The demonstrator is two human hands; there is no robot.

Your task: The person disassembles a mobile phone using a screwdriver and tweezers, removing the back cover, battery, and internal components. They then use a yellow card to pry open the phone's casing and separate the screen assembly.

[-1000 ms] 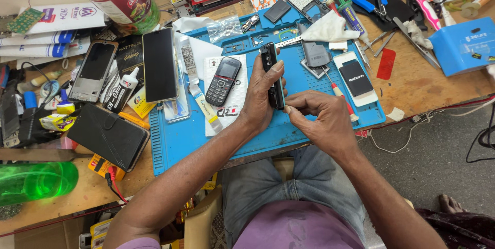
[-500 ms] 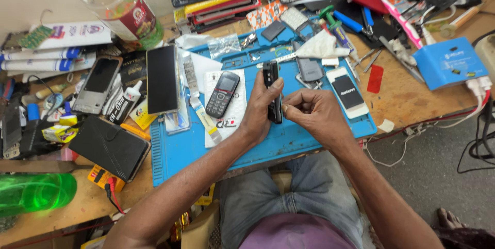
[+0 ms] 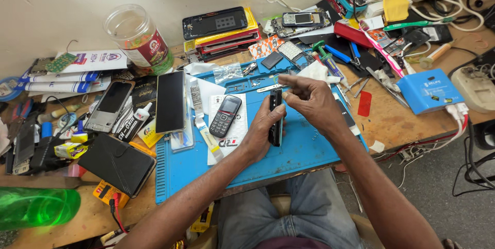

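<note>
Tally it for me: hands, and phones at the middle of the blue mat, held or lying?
Hands: 2, left hand and right hand
Held dark phone: 1
Lying keypad phone: 1
Total: 4

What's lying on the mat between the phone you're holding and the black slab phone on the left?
In the head view, a small keypad phone on white paper lies between the held phone and the black slab phone.
</note>
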